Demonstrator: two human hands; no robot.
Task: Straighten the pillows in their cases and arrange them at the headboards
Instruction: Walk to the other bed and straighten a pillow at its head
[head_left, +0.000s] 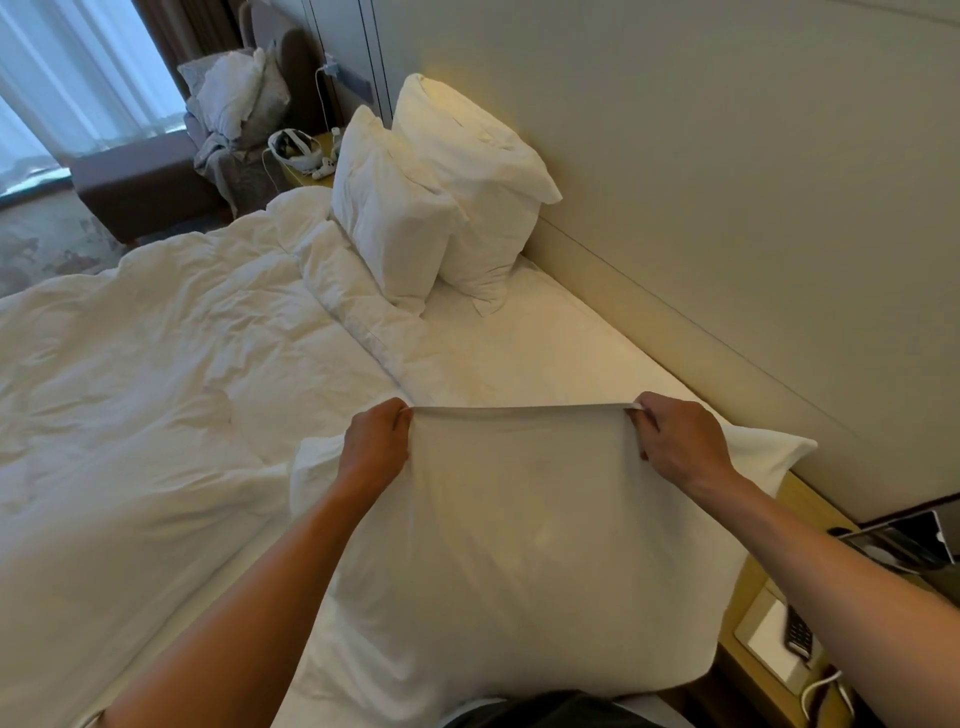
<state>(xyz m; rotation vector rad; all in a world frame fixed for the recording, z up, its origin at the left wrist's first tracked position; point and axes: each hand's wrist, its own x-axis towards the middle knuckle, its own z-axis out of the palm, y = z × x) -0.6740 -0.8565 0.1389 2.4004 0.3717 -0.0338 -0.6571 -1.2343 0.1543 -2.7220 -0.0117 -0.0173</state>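
Observation:
A white pillow in its case (524, 545) lies on the near end of the bed in front of me. My left hand (376, 447) grips the far left corner of the case and my right hand (680, 447) grips the far right corner, so the case's far edge is stretched taut between them. Another pillow corner (774, 457) pokes out beyond my right wrist. Two plump white pillows (395, 208) (478, 171) stand upright, leaning against the padded headboard (727, 218) at the far end of the bed.
A crumpled white duvet (156, 338) covers the bed's left side, with bare mattress sheet (519, 343) between the pillows. A bedside shelf with a remote (797, 631) and cables is at lower right. A far nightstand holds a headset (291, 148). An armchair with cushions (234, 93) stands by the window.

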